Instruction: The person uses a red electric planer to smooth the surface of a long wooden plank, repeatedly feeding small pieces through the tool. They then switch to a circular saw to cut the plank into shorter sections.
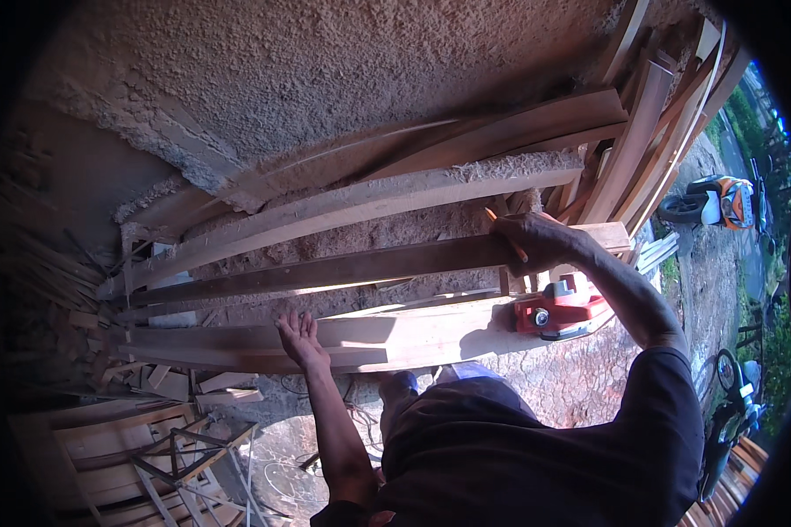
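Note:
A long dark wooden beam (360,266) lies lengthwise in front of me. My right hand (536,239) grips it near its right end, fingers curled over it. An orange pencil (492,214) sticks out from between those fingers. My left hand (302,340) is open, fingers stretched out, at a shorter light board (356,355) on the near side; whether it touches the board I cannot tell. Under that board runs a broad pale plank (439,331). On its right part sits a red power tool (561,307), possibly a planer.
A shavings-covered beam (369,195) runs along the far side, before a heap of sawdust (325,79). Leaning planks (633,140) stand at far right. Wood offcuts (163,382) and a wooden frame (123,439) lie at left. Motorcycles, one orange and white (725,202), stand at right.

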Tool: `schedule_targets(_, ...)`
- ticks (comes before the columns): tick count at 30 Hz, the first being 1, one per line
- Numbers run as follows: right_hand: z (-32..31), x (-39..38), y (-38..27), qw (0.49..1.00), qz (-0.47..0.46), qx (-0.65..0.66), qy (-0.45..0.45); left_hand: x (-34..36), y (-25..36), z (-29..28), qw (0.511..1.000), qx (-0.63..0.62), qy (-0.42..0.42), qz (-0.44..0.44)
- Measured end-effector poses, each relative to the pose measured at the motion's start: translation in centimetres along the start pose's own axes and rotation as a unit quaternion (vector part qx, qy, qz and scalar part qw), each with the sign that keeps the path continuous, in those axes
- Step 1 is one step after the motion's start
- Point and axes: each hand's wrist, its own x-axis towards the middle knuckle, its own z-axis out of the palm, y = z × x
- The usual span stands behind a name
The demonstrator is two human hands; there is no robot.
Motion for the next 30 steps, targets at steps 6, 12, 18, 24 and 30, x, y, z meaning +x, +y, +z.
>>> schedule_targets(6,1.3,-3.4,3.5,0.98,0.007,-0.087,0.18,4.5,5.8,6.2,0.974,-0.181,-0.069,-0.122)
schedule_targets(12,8.3,0.1,14.9,0.975,0.053,-0.182,0.118,1.9,-1.9,4.8,0.922,0.344,-0.026,0.177)
schedule_targets(18,11.7,2.9,17.8,0.969,0.105,-0.095,0.203,-2.0,-3.8,-0.9,0.78,0.579,0.072,0.227)
schedule_targets(24,11.1,13.4,13.6,0.949,0.08,-0.167,0.256,-3.0,-7.2,-3.6,0.715,0.642,0.112,0.252)
schedule_targets(30,9.9,23.4,12.7,0.944,0.026,-0.204,0.257,-3.2,-6.7,-3.4,0.721,0.638,0.057,0.265)
